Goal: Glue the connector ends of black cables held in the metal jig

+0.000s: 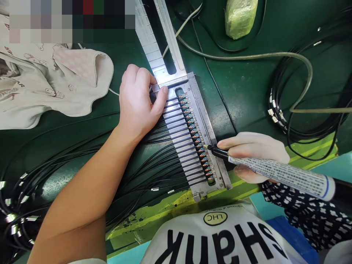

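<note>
A metal fixture (176, 143) holds a slanted row of black cables (176, 126), their stripped ends showing small coloured wires (196, 140) at small metal connectors. My left hand (140, 99) is closed on the fixture's upper left edge, thumb pressed on its top; its other fingers are partly hidden. In my right hand (255, 150), which looks pale and gloved, is a thick marker pen (280, 176) with a white printed barrel. Its pale tip touches or hovers just over the wire ends midway down the row; I cannot tell which.
A slotted metal frame (173, 44) extends from the fixture's far end. Coiled black cables with silver ends (275, 110) lie right, more bundles (19, 220) left. A pale cloth (68, 80), a grey hose (247, 55) and a yellowish wrapped block (240, 18) rest on the green table.
</note>
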The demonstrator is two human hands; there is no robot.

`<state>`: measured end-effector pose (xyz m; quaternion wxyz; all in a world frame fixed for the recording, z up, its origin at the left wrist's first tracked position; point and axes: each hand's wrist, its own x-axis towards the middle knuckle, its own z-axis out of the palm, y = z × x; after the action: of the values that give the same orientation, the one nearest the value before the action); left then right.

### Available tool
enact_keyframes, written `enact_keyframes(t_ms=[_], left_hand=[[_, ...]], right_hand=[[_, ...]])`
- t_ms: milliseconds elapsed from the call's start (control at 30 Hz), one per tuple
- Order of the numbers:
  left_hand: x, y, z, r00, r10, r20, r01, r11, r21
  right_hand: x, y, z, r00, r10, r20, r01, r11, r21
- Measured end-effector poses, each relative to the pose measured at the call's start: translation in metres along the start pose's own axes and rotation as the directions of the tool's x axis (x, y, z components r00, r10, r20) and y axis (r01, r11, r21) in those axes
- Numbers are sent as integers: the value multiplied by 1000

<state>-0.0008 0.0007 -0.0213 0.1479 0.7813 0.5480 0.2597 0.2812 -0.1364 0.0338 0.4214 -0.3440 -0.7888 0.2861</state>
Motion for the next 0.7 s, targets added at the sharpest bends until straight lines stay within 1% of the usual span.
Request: enact_keyframes(t_ms=[133,367,533,633,700], left_hand=[[-1,2,-1,1000,-11,0,11,999,-41],[1,1,1,1000,-3,-1,3,998,-55],[0,0,2,1000,3,-15,-3,1000,-16],[0,0,1,1000,9,-5,-9,1000,12],[-1,1,0,1000,3,0,-3,1000,26]], right_hand=[[-1,0,1,1000,7,3,-7,1000,-4],[-2,-2,-2,1000,4,0,-4,999,-32],[-8,-9,-2,997,-26,-68,25,999,-25],[-12,-10,1,999,10,-31,-10,1000,-13],[-13,-9,2,1000,11,-11,-11,1000,-15]])
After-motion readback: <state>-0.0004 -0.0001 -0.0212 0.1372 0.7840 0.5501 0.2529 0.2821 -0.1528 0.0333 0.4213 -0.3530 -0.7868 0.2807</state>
